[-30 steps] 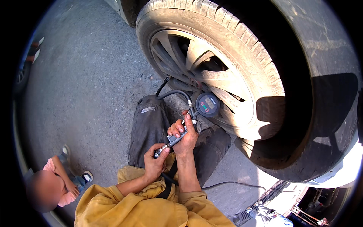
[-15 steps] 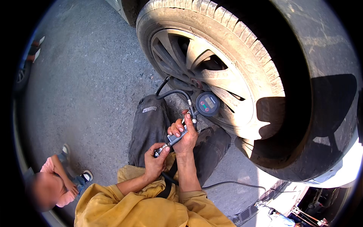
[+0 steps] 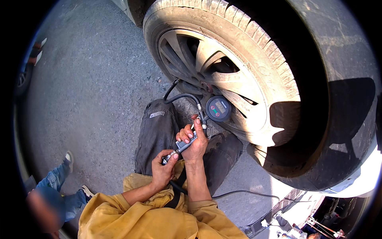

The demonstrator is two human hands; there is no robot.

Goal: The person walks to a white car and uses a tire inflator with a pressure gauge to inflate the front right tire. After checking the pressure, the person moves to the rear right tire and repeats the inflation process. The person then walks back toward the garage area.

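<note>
A crouched worker's (image 3: 151,217) right grip (image 3: 193,140) wraps the inflator handle (image 3: 184,146), left grip (image 3: 163,169) pinching its rear fitting (image 3: 166,160), apparently so the gauge (image 3: 218,108) faces up beside the wheel (image 3: 230,81).

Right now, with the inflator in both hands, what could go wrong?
1. The short hose loops beside the left knee; a shift of that leg might tug its end at the wheel.
2. The gauge sits close in front of the wheel, so a twist of the right hand on the inflator could knock it.
3. A dark hose trails over the ground; a passing step might snag it.
</note>
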